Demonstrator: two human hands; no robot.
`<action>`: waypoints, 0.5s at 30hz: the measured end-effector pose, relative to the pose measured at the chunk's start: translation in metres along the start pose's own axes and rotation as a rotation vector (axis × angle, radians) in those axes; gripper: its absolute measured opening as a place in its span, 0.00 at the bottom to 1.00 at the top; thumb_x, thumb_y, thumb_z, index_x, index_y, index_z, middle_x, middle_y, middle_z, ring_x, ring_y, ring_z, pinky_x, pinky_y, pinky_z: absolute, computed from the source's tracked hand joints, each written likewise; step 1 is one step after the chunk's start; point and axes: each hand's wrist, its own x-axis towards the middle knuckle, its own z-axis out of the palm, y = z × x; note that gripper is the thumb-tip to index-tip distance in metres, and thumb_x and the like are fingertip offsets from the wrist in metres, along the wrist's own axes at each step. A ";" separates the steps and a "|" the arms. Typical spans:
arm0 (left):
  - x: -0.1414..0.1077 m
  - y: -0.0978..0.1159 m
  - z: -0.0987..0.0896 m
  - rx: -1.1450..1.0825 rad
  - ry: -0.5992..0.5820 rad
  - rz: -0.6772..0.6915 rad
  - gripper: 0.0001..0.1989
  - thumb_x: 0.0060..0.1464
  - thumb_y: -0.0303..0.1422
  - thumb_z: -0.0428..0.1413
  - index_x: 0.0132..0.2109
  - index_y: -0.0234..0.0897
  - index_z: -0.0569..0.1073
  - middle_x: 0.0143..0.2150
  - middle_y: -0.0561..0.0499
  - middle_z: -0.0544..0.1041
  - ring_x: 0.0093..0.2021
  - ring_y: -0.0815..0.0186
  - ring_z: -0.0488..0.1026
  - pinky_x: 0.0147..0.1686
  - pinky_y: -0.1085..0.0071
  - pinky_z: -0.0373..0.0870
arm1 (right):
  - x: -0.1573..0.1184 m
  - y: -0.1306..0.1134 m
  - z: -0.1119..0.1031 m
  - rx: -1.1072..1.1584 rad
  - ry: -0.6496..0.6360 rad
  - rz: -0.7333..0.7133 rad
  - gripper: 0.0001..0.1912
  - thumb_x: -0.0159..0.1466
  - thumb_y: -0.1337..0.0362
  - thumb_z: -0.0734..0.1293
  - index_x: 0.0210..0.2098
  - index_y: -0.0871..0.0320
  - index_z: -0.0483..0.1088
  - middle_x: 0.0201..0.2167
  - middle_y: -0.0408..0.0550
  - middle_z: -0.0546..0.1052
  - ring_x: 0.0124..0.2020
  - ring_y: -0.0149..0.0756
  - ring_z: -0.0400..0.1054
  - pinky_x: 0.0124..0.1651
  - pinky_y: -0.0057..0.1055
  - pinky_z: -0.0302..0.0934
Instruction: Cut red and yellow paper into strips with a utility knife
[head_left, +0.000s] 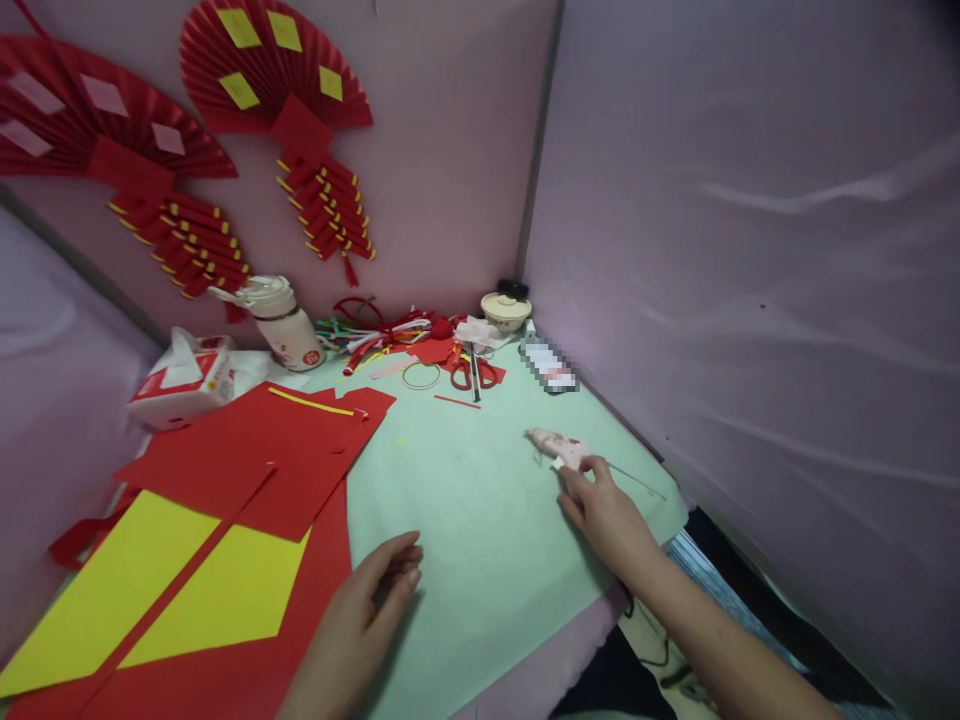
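1. On the table (450, 480), the gun (559, 446) points its nozzle between nine and ten o'clock, long axis slanting slightly.
2. It lies at the right hand's (604, 505) eleven o'clock, fingers curled against it; grip unclear.
3. From the half-open, empty left hand (375, 600), it's at two.

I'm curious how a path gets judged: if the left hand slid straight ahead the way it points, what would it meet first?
The left hand would probably cross bare green tabletop and meet the nozzle end of the pale glue gun, though depth makes the line uncertain.
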 end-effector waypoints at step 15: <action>0.000 -0.002 0.001 -0.001 0.000 -0.003 0.28 0.56 0.51 0.53 0.58 0.41 0.73 0.55 0.41 0.78 0.56 0.52 0.75 0.56 0.55 0.72 | 0.064 0.042 -0.003 -0.121 0.059 0.283 0.12 0.64 0.61 0.67 0.44 0.63 0.71 0.47 0.62 0.68 0.37 0.45 0.73 0.39 0.38 0.63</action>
